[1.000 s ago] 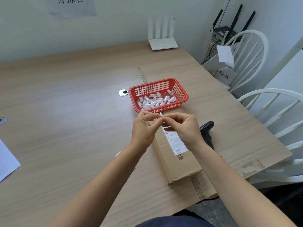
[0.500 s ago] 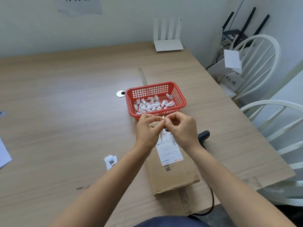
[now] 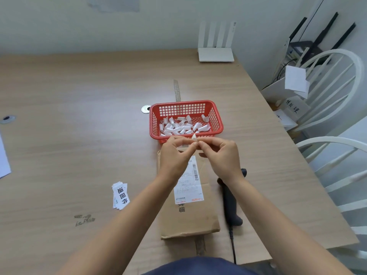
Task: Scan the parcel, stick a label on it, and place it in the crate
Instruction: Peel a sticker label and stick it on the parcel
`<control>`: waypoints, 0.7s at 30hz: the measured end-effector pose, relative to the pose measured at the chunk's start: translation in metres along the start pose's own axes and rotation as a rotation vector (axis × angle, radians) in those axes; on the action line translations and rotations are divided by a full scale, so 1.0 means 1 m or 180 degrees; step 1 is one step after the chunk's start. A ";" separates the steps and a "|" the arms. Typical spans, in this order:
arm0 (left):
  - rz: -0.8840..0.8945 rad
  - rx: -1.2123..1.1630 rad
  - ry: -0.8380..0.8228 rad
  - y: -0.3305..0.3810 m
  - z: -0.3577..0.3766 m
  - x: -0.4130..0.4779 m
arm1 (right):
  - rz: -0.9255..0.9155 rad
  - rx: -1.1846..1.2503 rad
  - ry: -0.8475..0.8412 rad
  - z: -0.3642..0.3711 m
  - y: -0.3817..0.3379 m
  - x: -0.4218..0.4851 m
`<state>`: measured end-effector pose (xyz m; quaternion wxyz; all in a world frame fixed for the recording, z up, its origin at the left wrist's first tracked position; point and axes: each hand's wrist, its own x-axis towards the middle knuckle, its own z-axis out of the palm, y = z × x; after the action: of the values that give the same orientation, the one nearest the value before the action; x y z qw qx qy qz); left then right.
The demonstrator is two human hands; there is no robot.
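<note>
A flat brown cardboard parcel (image 3: pixel 190 217) lies on the wooden table in front of me, with a white shipping slip (image 3: pixel 189 189) stuck on its top. Above its far end my left hand (image 3: pixel 175 155) and my right hand (image 3: pixel 220 155) meet fingertip to fingertip. Between them they pinch a small white label piece (image 3: pixel 194 137). A black handheld scanner (image 3: pixel 230 203) lies on the table just right of the parcel. A small stack of printed labels (image 3: pixel 120 195) rests to the parcel's left.
A red plastic basket (image 3: pixel 217 118) holding several curled white paper backings stands just beyond my hands. A white router (image 3: pixel 216 53) sits at the table's far edge. White chairs (image 3: pixel 337 80) stand along the right side. A white sheet (image 3: pixel 3 161) lies at the left edge.
My hands stay together over the parcel's far end, working the small label piece. The view has tilted down, so the label stack and the scanner now show in full.
</note>
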<state>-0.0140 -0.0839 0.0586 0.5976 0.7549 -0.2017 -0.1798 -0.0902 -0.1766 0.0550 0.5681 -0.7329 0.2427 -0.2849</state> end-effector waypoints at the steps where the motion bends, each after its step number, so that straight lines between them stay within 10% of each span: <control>1: -0.0006 0.0010 0.0006 0.001 0.002 0.000 | -0.0080 -0.0090 -0.0011 -0.002 0.001 0.001; 21: -0.0016 -0.0243 0.0066 -0.004 0.007 0.000 | -0.1615 -0.1687 -0.0208 -0.007 0.004 0.011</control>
<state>-0.0173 -0.0888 0.0536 0.6276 0.7339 -0.1866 -0.1810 -0.0868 -0.1902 0.0536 0.2773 -0.9002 0.1003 -0.3204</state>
